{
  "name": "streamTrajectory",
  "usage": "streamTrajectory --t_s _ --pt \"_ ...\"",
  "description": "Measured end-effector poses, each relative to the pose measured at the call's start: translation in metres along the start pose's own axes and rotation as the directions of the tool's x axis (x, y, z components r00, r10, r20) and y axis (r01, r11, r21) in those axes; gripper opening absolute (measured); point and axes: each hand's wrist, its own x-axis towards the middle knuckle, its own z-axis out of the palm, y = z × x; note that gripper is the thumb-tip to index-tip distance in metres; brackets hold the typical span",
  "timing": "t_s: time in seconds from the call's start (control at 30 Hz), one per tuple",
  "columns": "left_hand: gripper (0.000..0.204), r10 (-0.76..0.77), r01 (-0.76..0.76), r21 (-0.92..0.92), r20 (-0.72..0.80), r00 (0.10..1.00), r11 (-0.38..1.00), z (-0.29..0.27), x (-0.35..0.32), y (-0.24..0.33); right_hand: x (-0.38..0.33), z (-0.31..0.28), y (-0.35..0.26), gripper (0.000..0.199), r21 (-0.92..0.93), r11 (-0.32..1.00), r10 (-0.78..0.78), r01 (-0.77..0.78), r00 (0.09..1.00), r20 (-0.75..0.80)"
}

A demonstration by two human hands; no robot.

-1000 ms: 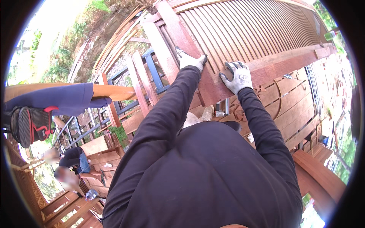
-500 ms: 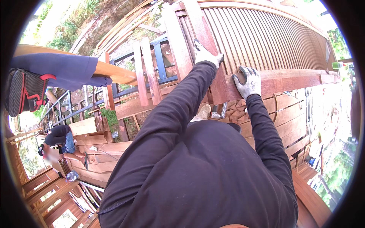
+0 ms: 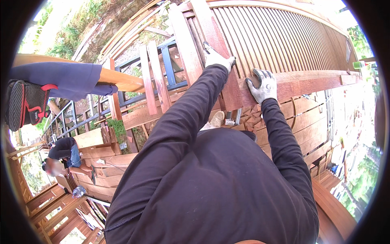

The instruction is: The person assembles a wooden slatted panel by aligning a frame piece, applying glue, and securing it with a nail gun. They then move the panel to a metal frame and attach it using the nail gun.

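Note:
A large slatted wooden panel [image 3: 280, 36] with a reddish-brown frame lies ahead of me. My left hand [image 3: 218, 59], in a white work glove with dark fingertips, spans the frame's left end board [image 3: 227, 83]. Its fingers are over the left edge and the thumb is at the right edge. Farther right, my right hand [image 3: 266, 87], gloved the same way, holds the near rail [image 3: 300, 83] close to the corner. Its fingers curl over the rail toward the slats, with the thumb apart on the left. The undersides of the boards are hidden.
Left of the panel, loose planks [image 3: 159, 77] lie across a blue metal frame [image 3: 167, 65]. A tool belt or shoe-like black and red item [image 3: 26, 101] hangs near dark blue cloth [image 3: 65, 79] at far left. A bent-over person [image 3: 65, 152] is lower left. Wood offcuts [image 3: 251, 118] lie below the panel.
Both hands keep their places on the panel frame. The whole view has shifted slightly, and the panel appears a little farther left. The person at lower left has changed posture slightly.

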Motion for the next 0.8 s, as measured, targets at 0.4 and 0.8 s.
streamTrajectory --t_s 0.4,0.8 --pt "0.131 0.075 -0.077 -0.049 -0.027 0.997 0.996 0.011 0.005 -0.009 0.0 -0.005 -0.002 0.05 -0.014 0.999 0.034 -0.033 0.999 0.029" --pt "0.128 0.071 -0.072 -0.006 -0.132 0.989 0.997 0.012 0.001 -0.008 -0.004 0.002 0.001 0.049 0.032 0.999 0.037 -0.037 0.999 -0.019"
